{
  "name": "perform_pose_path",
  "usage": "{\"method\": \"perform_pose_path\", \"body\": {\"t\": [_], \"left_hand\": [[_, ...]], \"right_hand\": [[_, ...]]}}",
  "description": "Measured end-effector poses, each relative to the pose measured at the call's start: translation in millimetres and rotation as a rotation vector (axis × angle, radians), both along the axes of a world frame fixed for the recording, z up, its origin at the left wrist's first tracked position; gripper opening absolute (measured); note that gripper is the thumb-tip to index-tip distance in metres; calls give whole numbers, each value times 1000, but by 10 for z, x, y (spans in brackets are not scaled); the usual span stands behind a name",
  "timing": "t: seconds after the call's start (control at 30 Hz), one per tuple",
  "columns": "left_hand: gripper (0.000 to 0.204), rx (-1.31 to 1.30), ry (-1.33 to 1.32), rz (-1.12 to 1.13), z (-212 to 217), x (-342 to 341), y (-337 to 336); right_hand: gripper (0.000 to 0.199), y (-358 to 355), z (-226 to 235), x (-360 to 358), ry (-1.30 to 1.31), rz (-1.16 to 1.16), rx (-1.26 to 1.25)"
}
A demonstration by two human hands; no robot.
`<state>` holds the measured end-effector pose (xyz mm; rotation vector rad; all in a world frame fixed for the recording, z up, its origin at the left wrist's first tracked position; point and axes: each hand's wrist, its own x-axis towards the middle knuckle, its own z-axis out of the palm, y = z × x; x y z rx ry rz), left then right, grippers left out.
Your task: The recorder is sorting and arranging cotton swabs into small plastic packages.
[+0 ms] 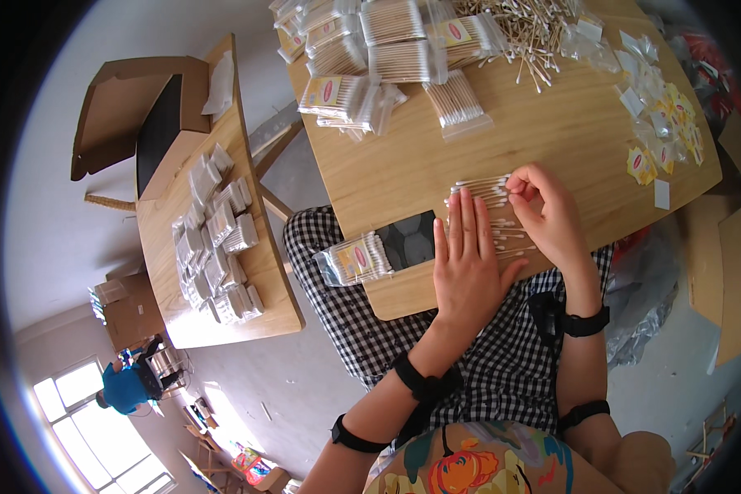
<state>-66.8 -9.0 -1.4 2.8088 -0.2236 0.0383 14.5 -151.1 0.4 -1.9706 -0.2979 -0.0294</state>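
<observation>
My left hand (470, 267) lies flat, fingers stretched, over a loose row of cotton swabs (487, 188) near the table's front edge. More swabs (506, 235) stick out to its right, below my right hand (545, 212). The fingers of that hand are curled, with thumb and forefinger pinched around swab tips at the row's right end. Left of my left hand sits a dark rectangular object (409, 240) with rounded grey shapes. Beside it, a clear bag of cotton swabs with a yellow label (356, 259) reaches over the table edge.
Filled swab bags (391, 37) are stacked at the far side, beside a loose swab heap (523, 33). Empty clear bags and yellow labels (663, 136) lie at right. A second table (263, 284) holds many packs (214, 239) and an open cardboard box (140, 107). Someone in blue (128, 385) is far off.
</observation>
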Motion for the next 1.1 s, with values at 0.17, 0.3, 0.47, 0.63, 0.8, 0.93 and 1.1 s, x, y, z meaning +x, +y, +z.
{"method": "perform_pose_path", "body": {"t": [0.17,0.3,0.47,0.63,0.8,0.93,1.1], "left_hand": [[108,16,-83,-25,35,153,-18],[112,58,-91,-36,-83,366,-13],[117,91,-125,-41,-87,529,-4],[118,40,-26,-67,-13,166,-41],[120,65,-51,-37,-36,184,-59],[120,98,-88,1,-66,357,-74],[120,14,-35,-35,16,315,-16]], "right_hand": [[13,-33,-207,32,84,-193,386],[11,-19,-211,30,66,-202,471],[12,-30,-184,10,126,-216,452],[11,-23,-249,29,36,-226,424],[11,-13,-266,32,14,-227,388],[11,-5,-277,36,9,-236,390],[11,-4,-285,50,-4,-264,395]]}}
